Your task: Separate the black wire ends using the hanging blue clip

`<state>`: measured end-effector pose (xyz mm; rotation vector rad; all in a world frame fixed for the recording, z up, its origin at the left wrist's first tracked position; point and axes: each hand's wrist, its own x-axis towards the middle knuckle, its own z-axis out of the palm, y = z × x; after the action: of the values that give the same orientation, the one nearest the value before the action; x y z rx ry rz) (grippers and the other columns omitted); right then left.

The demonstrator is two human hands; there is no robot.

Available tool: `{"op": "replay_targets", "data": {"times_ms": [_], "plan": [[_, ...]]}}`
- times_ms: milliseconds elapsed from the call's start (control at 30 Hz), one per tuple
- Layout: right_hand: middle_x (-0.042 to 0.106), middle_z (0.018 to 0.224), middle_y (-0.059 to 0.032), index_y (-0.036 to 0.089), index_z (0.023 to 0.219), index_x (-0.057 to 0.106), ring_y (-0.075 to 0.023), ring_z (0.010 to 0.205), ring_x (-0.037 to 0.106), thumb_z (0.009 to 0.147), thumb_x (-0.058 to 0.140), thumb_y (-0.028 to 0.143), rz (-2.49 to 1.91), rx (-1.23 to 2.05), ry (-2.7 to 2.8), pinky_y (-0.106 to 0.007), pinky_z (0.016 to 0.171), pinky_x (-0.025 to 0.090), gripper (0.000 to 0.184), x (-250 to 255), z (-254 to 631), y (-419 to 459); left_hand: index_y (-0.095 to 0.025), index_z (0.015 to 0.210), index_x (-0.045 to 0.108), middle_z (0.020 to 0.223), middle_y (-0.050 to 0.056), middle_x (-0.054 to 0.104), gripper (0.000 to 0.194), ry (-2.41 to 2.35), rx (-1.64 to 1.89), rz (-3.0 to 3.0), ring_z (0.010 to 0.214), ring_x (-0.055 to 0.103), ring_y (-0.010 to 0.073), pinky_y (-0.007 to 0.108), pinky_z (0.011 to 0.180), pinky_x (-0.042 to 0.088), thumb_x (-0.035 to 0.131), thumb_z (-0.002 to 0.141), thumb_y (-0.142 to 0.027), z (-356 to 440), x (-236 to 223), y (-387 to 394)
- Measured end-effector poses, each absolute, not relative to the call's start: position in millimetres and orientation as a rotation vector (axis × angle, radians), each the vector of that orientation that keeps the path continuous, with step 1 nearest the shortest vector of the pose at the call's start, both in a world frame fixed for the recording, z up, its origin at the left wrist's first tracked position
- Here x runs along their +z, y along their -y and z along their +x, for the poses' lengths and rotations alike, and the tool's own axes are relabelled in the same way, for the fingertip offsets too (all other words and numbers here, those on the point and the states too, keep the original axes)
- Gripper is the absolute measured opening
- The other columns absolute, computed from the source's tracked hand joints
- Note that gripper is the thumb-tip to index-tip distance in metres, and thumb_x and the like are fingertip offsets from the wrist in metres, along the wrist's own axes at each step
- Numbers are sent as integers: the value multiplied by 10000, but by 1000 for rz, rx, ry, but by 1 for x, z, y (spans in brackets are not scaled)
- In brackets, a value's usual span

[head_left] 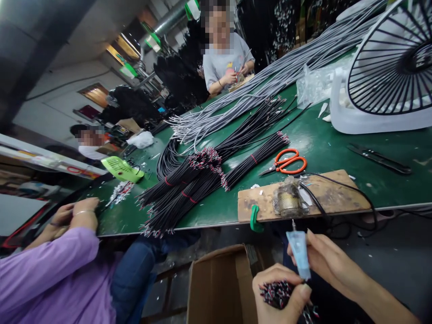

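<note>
Left hand [285, 312]: closed round a bundle of black wires [275, 293], red and white ends facing up, below the table edge
Right hand [327, 258]: thumb and fingers about a light-blue tapered piece [299, 254]; firm pinch or light touch, cannot tell
Light-blue tapered piece: wide end at the tip of the spindle [294, 224], narrow end just above the left thumb; fixed to the spindle or not, cannot tell
Motor [289, 201]: on a wooden board [337, 191] at the table edge, green clamp [255, 219] beside it
Handling, as judged: piece best held in line with the spindle; fingertips and loose strands best clear of it; bundle gripped low, ends level and fanned slightly so that single wires part easily
Writing: marks on the hub [418, 59] of the fan [371, 126], too blurred to read; no brand or label legible elsewhere
</note>
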<state>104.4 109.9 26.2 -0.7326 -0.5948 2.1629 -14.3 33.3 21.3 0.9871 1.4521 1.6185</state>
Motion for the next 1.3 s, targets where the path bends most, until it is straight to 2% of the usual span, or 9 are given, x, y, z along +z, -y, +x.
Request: {"op": "replay_targets", "data": {"times_ms": [167, 400, 467, 567, 633, 767, 933, 1133, 1300], "plan": [[596, 688, -20, 160, 779, 720, -158, 668, 485, 897, 561, 539, -820, 2069, 830, -300, 646, 401, 427, 6, 124, -107, -230, 651, 776, 568, 27, 695, 90, -1451, 1558, 1049, 481, 608, 144, 238, 493, 433, 835, 660, -298, -18, 30, -31], [625, 753, -16, 188, 762, 689, -187, 736, 579, 868, 662, 363, -968, 1764, 1491, -311, 695, 439, 206, 16, 140, -102, -177, 685, 697, 586, 46, 686, 240, -1514, 1386, 836, 444, 622, 174, 282, 480, 493, 765, 736, -401, -6, 22, -10], [662, 779, -29, 196, 769, 707, -203, 791, 599, 883, 651, 305, -844, 1651, 1721, -336, 775, 442, 167, 29, 137, -100, -170, 715, 682, 625, 59, 701, 275, -1587, 1358, 737, 509, 659, 204, 291, 502, 523, 795, 698, -420, 0, 18, -5], [690, 812, -45, 202, 834, 716, -231, 876, 604, 892, 637, 242, -750, 1524, 1921, -365, 851, 439, 105, 44, 133, -100, -158, 788, 705, 764, 91, 738, 326, -1725, 1386, 747, 716, 696, 257, 325, 673, 563, 860, 607, -380, 4, 16, -5], [688, 802, -48, 196, 812, 698, -228, 858, 610, 911, 598, 220, -780, 1455, 1950, -374, 862, 442, 143, 46, 132, -100, -159, 769, 701, 761, 75, 725, 317, -1712, 1391, 784, 725, 678, 245, 321, 700, 554, 856, 603, -380, 3, 16, -8], [680, 758, -39, 190, 743, 665, -200, 739, 631, 916, 562, 199, -872, 1405, 1900, -370, 821, 461, 202, 33, 137, -97, -180, 650, 604, 618, 10, 639, 307, -1631, 1416, 678, 597, 620, 181, 278, 590, 524, 823, 647, -394, -2, 7, -8], [689, 732, -44, 195, 741, 684, -209, 718, 635, 905, 600, 230, -907, 1386, 1848, -378, 781, 473, 188, 25, 140, -92, -182, 677, 597, 659, 21, 642, 318, -1650, 1476, 544, 615, 653, 202, 280, 547, 534, 847, 615, -368, -2, -3, 1], [698, 731, -48, 197, 770, 683, -210, 716, 628, 916, 589, 202, -813, 1292, 1892, -395, 794, 465, 173, 39, 136, -92, -177, 674, 610, 664, -10, 610, 300, -1558, 1489, 518, 430, 555, 122, 245, 402, 481, 835, 642, -373, 4, 3, 0], [678, 706, -37, 193, 763, 650, -196, 681, 608, 901, 591, 158, -817, 1137, 1962, -421, 829, 450, 154, 38, 135, -87, -170, 609, 596, 604, -29, 584, 252, -1587, 1570, 627, 521, 549, 121, 229, 525, 473, 832, 650, -250, 2, 8, -6]]}}
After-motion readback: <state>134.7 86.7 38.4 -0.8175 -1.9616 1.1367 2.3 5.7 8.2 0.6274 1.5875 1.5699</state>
